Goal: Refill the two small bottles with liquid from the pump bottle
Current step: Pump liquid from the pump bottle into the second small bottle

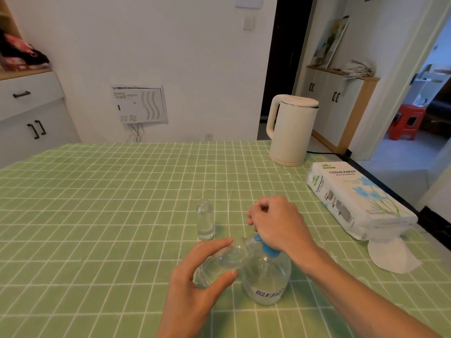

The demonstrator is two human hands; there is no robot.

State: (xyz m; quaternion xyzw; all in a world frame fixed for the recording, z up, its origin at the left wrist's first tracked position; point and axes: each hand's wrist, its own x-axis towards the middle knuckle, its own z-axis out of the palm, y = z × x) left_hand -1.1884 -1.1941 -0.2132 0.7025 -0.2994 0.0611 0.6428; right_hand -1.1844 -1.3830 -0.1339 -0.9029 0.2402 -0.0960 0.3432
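Left hand pinches tilted bottle, mouth beside pump head. Right hand curled over pump head of pump bottle. Second bottle upright at 11 o'clock. I'd press slowly, keep mouth under spout.

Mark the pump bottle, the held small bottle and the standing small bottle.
Pump bottle (268, 279): head view, clear body below the blue collar.
Held bottle (227, 258): head view, middle of its tilted clear side.
Standing bottle (205, 223): head view, mid body.
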